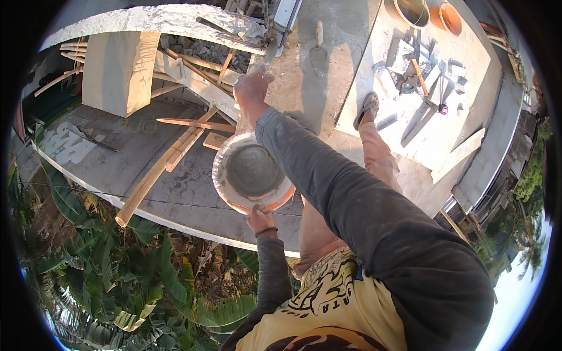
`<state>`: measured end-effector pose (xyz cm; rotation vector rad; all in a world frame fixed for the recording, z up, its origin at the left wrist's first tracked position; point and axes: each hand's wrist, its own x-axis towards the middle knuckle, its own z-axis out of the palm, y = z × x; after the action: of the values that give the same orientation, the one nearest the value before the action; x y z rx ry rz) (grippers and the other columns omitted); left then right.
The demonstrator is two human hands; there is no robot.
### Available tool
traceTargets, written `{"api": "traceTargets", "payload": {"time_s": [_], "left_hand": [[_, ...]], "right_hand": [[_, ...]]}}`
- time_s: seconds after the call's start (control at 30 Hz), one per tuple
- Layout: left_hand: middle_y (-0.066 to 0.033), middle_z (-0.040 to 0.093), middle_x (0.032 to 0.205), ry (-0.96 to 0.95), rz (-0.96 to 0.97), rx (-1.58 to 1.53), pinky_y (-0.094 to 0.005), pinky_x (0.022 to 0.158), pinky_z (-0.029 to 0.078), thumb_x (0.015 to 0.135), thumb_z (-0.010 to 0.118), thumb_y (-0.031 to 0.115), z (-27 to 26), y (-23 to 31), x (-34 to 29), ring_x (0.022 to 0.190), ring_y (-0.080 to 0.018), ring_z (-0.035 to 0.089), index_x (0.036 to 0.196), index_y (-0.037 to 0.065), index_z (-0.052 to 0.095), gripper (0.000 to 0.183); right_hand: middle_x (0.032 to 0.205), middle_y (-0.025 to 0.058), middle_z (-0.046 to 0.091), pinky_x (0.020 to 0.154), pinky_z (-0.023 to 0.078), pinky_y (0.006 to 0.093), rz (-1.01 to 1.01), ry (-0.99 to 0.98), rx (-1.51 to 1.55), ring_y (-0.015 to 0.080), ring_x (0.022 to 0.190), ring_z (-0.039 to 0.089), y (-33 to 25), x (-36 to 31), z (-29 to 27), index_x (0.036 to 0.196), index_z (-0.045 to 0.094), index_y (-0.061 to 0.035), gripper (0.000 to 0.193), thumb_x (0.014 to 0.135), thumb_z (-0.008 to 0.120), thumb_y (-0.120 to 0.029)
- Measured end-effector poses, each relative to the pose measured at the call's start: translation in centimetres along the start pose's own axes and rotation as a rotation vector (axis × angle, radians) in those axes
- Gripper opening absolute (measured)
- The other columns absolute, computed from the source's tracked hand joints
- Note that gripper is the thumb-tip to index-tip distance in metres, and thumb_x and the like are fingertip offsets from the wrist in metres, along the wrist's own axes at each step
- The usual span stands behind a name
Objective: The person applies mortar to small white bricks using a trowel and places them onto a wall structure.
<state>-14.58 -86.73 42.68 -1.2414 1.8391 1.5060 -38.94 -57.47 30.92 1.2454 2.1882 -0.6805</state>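
Note:
My left hand [261, 222] grips the near rim of an orange bucket [283, 203] smeared with pale cement. Wet grey mortar [253, 169] lies inside it. My right arm reaches forward past the bucket. At its end, my right hand [253, 88] is closed beside the end of a whitish, rough-coated block wall [199, 88]. Whatever its fingers hold is hard to make out; a grey shape shows just beyond them. Farther forward, a trowel [318, 54] with a wooden handle lies on the concrete floor.
Bamboo poles [153, 175] and a pale box-shaped block [117, 73] stand left. A pale board [468, 76] at right carries a hammer [420, 77], broken blocks and tools. Two orange buckets [449, 19] [413, 13] stand behind. Banana plants [175, 281] grow below the slab edge.

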Motion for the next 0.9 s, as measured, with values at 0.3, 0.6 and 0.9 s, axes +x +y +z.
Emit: {"api": "traceTargets", "payload": {"time_s": [0.3, 0.6, 0.9], "left_hand": [[-0.0100, 0.056, 0.098, -0.161, 0.207, 0.408, -0.0412, 0.077, 0.053, 0.078, 0.056, -0.004, -2.3, -1.8, 1.4, 0.087, -0.0235, 0.059, 0.104, -0.006, 0.053, 0.026], [-0.0084, 0.057, 0.097, -0.059, -0.063, -0.061, -0.0403, 0.074, 0.053, 0.075, 0.059, -0.003, 2.2, 2.4, -1.6, 0.087, -0.0229, 0.059, 0.100, -0.005, 0.055, 0.025], [-0.0084, 0.059, 0.097, -0.177, 0.148, 0.355, -0.0378, 0.076, 0.053, 0.075, 0.056, -0.006, -0.7, -0.9, 1.1, 0.089, -0.0219, 0.061, 0.101, -0.004, 0.056, 0.026]], "right_hand": [[0.151, 0.0328, 0.032, 0.110, 0.024, 0.0648, 0.115, 0.058, 0.834, 0.0536, 0.137, 0.033, 0.9, -3.1, -3.6, 0.135, 0.054, 0.0040, 0.047, 0.098, 0.045, -0.023], [0.145, 0.0375, 0.029, 0.107, 0.038, 0.0425, 0.282, 0.210, 0.799, 0.0468, 0.130, 0.041, -0.1, -3.1, -2.5, 0.149, 0.022, 0.0033, 0.085, 0.083, 0.070, -0.019], [0.137, 0.0307, 0.034, 0.100, 0.041, 0.0450, 0.177, 0.220, 1.112, 0.0427, 0.125, 0.042, 0.3, -2.5, 0.9, 0.148, 0.023, 0.0018, 0.079, 0.084, 0.064, -0.015]]}}
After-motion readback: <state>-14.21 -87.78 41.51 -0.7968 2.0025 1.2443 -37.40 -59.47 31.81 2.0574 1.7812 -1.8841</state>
